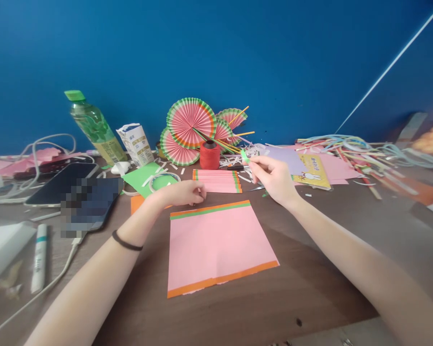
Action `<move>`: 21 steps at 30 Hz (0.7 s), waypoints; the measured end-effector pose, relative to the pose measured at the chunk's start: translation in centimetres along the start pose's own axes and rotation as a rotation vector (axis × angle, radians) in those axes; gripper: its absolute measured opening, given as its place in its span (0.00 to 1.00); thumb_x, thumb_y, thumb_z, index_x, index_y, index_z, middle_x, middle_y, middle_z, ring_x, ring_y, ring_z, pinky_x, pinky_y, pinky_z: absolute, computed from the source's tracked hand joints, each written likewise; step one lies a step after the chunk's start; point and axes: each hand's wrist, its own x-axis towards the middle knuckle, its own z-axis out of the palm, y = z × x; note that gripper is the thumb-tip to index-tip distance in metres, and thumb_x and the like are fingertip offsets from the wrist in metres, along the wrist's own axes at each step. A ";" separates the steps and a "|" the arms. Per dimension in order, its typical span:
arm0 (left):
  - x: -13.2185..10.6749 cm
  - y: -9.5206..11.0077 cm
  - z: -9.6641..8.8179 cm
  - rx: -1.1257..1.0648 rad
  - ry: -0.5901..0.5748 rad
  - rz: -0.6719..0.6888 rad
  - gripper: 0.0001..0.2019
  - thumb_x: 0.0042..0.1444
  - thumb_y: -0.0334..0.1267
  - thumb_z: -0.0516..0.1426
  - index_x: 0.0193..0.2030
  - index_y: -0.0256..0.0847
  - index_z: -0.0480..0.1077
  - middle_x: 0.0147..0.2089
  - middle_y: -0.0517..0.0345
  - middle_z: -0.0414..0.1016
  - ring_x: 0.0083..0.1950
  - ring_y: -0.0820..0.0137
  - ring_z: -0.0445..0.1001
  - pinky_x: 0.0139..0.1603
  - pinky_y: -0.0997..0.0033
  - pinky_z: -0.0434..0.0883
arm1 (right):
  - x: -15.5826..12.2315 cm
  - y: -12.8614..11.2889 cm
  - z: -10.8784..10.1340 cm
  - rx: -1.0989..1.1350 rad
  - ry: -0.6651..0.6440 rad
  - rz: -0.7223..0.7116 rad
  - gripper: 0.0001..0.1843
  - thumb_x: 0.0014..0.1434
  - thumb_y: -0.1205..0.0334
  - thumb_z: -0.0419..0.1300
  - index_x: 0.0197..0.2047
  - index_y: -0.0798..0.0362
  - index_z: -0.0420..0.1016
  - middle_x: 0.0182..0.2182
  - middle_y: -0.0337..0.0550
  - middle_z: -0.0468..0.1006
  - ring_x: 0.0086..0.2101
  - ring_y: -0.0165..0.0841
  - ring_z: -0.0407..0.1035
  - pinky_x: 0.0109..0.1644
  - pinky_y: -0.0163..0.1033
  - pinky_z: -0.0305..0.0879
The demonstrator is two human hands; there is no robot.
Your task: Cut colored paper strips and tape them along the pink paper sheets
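Note:
A pink paper sheet (220, 245) lies flat on the table, with orange and green strips along its far edge and an orange strip along its near edge. Just beyond that far edge, my left hand (188, 192) hovers with its fingers curled in; what they hold, if anything, is hidden. My right hand (274, 180) is raised to the right, pinching a small green paper strip (244, 156) between thumb and fingers. Behind my left hand is a pleated pink paper (218, 181) with green and orange edges. A white tape roll (165, 182) rests on green paper (140, 177).
Pleated round paper fans (191, 122) lean at the blue wall behind a red thread spool (210, 155). A bottle (97, 127), a carton (135, 144), phones (90, 204) and a marker (39, 259) stand or lie left. Paper strips (346, 146) and a yellow packet (312, 170) lie right.

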 end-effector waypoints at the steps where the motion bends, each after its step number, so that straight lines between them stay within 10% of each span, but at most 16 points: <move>1: -0.1 0.1 0.0 0.059 -0.019 -0.013 0.10 0.44 0.42 0.55 0.33 0.42 0.67 0.30 0.62 0.70 0.29 0.72 0.68 0.27 0.76 0.61 | 0.0 0.0 0.0 0.003 -0.004 0.000 0.14 0.56 0.54 0.53 0.34 0.56 0.72 0.16 0.35 0.64 0.19 0.26 0.60 0.26 0.34 0.57; 21: 0.9 -1.2 0.7 0.259 0.309 -0.004 0.06 0.45 0.37 0.55 0.24 0.40 0.61 0.25 0.61 0.68 0.27 0.72 0.64 0.25 0.73 0.55 | -0.1 -0.2 0.2 0.001 0.014 -0.020 0.13 0.56 0.56 0.53 0.35 0.55 0.72 0.16 0.35 0.65 0.18 0.26 0.61 0.25 0.34 0.59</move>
